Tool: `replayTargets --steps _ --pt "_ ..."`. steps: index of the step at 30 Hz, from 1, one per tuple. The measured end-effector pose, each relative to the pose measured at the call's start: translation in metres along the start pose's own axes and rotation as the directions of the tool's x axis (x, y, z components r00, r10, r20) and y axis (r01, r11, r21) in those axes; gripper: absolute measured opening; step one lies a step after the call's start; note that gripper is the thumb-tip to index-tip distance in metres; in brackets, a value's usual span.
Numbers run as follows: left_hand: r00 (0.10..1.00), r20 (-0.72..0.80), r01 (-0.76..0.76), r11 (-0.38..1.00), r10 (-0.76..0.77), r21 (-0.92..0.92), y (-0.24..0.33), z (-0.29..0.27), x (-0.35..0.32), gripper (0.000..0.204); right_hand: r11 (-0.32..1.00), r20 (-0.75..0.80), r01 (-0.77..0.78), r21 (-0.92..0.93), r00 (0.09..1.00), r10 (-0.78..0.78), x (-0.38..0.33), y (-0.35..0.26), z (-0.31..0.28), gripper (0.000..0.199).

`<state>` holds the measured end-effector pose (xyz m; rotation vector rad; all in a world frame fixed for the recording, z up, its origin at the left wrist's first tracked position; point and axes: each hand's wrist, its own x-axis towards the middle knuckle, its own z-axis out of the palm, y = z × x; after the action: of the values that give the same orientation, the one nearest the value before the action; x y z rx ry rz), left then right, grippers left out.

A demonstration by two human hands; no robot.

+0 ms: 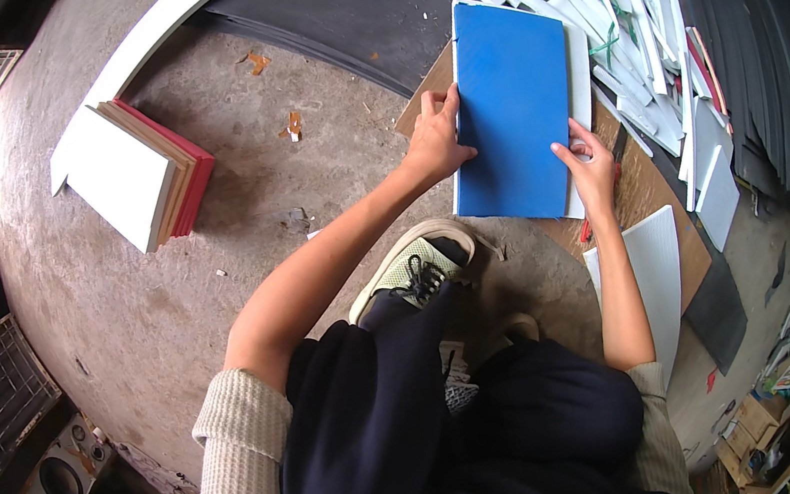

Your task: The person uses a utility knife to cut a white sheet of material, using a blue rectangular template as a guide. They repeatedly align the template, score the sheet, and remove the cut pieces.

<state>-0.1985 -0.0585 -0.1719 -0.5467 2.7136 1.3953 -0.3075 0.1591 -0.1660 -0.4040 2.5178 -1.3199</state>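
A flat rectangular blue board (514,109) with pale edges lies in front of me, over a white sheet (577,70) that shows along its right side. My left hand (438,135) grips its left edge, with the thumb on the blue face. At the lower right edge is my right hand (590,164), its thumb and fingers curled around the border. Beneath both sheets is a brown wooden board (643,182). Small red bits of something (586,232) show near my right hand; what they belong to is hidden.
A stack of white, tan and red boards (142,171) stands on the concrete floor (142,313) to the left. White offcuts (627,32) are heaped at the far right, beside dark sheets (741,47). A curved white sheet (655,261) lies by my right forearm. A speaker (59,481) stands lower left.
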Motion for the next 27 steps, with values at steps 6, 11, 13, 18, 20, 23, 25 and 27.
replayTargets --steps 6,11,13,18,20,23,25,27 --pt "1.0 -0.002 0.017 0.998 -0.017 0.058 0.006 -0.003 -0.001 0.09 1.0 0.035 -0.005 0.019 0.999 0.005 -0.001 -0.007 0.0 0.047" --pt "0.998 -0.056 -0.036 0.995 0.042 0.096 0.019 -0.007 -0.007 0.087 0.997 0.1 -0.068 0.029 0.993 0.065 0.005 -0.008 -0.004 0.049" --pt "0.973 -0.174 -0.128 0.98 0.154 0.156 0.029 -0.007 -0.021 0.082 0.994 0.139 -0.095 0.056 0.987 0.087 0.008 -0.01 -0.004 0.05" --pt "0.903 0.042 -0.407 0.818 0.428 0.406 0.029 0.008 -0.039 0.049 0.997 0.094 -0.051 0.05 0.995 0.046 0.018 0.007 -0.005 0.049" --pt "0.902 0.077 -0.407 0.776 0.425 0.482 0.039 0.015 -0.06 0.067 0.994 0.108 -0.075 0.077 0.992 0.066 0.017 0.01 -0.005 0.05" --pt "0.914 0.155 -0.393 0.718 0.376 0.574 0.042 0.018 -0.067 0.093 0.994 0.109 -0.064 0.089 0.993 0.054 0.015 0.006 -0.004 0.05" --pt "0.905 0.11 -0.397 0.718 0.411 0.571 0.039 0.018 -0.056 0.092 0.993 0.11 -0.057 0.107 0.993 0.045 0.013 0.005 -0.003 0.049" --pt "0.887 0.118 -0.428 0.703 0.445 0.568 0.039 0.023 -0.054 0.089 0.996 0.105 -0.038 0.078 0.994 0.029 0.011 0.008 -0.003 0.049"
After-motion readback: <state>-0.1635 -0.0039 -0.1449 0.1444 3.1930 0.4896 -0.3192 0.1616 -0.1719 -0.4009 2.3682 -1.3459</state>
